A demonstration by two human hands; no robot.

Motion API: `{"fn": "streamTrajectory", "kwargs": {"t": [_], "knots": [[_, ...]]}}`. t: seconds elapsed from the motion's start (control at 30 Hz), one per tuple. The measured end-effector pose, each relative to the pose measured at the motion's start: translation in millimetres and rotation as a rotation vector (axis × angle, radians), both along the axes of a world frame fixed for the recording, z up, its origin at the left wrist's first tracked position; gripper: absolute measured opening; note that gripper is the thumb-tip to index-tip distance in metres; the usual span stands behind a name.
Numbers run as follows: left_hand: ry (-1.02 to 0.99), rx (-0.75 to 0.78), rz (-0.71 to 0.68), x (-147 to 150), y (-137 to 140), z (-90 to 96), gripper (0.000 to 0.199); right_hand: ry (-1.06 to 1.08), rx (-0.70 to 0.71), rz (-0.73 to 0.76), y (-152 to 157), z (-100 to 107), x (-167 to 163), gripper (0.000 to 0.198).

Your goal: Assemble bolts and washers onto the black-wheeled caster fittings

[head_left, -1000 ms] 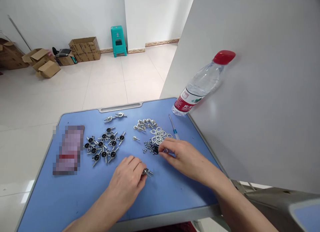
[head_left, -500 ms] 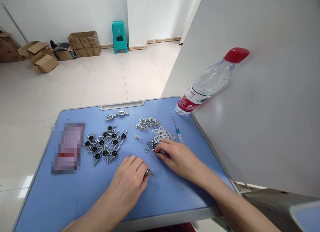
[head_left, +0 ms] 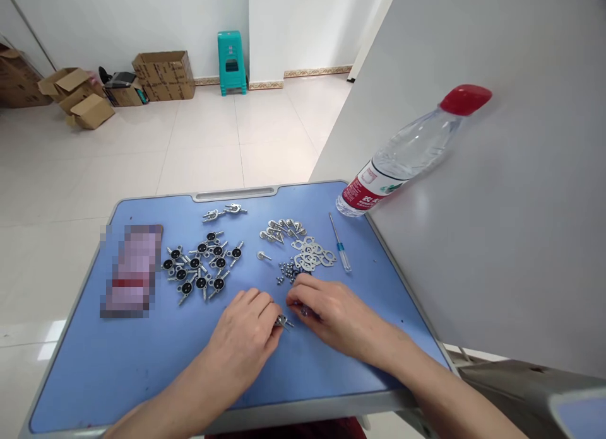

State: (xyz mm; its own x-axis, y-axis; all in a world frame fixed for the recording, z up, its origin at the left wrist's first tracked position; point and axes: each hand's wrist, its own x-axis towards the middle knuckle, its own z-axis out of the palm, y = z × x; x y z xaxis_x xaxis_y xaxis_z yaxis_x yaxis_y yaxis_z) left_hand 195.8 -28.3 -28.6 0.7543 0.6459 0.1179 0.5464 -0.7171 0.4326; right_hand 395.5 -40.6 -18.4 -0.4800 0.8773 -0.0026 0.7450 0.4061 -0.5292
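My left hand (head_left: 250,322) is closed round a small metal fitting (head_left: 284,321), whose prongs stick out past the fingertips. Close to its right, my right hand (head_left: 326,310) has its fingers pinched together. A shiny, partly clear thing shows under that hand, too covered to name. Just beyond the right fingers lie a pile of small screws (head_left: 286,272) and flat metal plates (head_left: 312,255). Several round-headed metal pins (head_left: 283,229) rest farther back, with a single pin (head_left: 263,256) apart from them. Left of these is a group of metal fittings with black discs (head_left: 201,281).
Two metal fittings without discs (head_left: 233,209) lie near the table's back edge. A screwdriver (head_left: 341,250) and a water bottle (head_left: 374,183) are at the right, beside a grey panel (head_left: 521,224). A blurred purple object (head_left: 135,269) lies left on the blue table (head_left: 189,357).
My right hand has drawn back from the screw pile towards my left hand, its fingertips now close to the held fitting. The left hand keeps its hold. The view has shifted slightly.
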Motion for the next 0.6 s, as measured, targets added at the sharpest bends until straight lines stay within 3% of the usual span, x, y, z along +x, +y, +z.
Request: {"fn": "streamTrajectory", "kwargs": {"t": [0.13, 0.6], "knots": [[0.041, 0.04, 0.001, 0.2, -1.3, 0.3, 0.011, 0.006, 0.067, 0.118, -7.2, 0.1, -3.6, 0.019], [0.038, 0.086, 0.008, 0.6, -2.0, -0.8, 0.015, -0.054, 0.016, 0.144, -7.8, 5.0, -4.7, 0.026]]}}
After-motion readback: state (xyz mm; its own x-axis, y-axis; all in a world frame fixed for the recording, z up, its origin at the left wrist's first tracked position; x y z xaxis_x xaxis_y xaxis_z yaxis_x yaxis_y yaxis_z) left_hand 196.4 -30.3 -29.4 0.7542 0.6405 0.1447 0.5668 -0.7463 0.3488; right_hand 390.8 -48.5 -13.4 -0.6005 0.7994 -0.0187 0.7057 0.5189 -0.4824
